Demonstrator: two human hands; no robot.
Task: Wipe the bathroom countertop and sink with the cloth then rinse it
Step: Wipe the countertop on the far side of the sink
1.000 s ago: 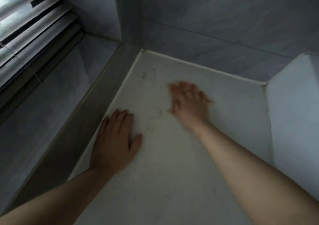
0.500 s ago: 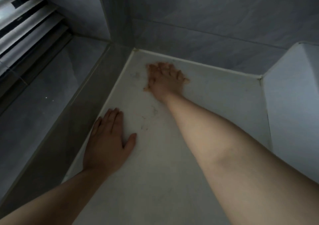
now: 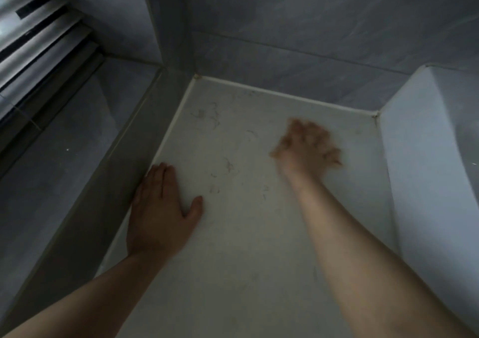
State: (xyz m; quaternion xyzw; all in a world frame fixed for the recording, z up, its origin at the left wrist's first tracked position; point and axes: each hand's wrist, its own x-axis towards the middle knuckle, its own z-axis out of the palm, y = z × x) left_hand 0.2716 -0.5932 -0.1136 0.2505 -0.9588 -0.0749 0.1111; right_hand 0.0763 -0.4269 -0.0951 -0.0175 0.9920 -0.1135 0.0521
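The pale countertop [image 3: 246, 254] fills the middle of the view, with thin dark hairs and smudges [image 3: 208, 116] near its far left corner. My left hand [image 3: 160, 213] lies flat, palm down, on the counter's left edge and holds nothing. My right hand [image 3: 307, 147] is pressed on the counter farther back and to the right, blurred by motion, fingers bent. Brownish edges show around its fingers, but I cannot make out whether a cloth is under it. The white sink body [image 3: 427, 171] rises along the counter's right side.
Grey tiled walls [image 3: 298, 39] close the counter at the back. A grey raised ledge [image 3: 111, 182] runs along the left edge, with a slatted window [image 3: 33, 34] beyond it at the top left.
My right hand has swept from the far left corner back and to the right across the counter. My left hand has stayed flat in place.
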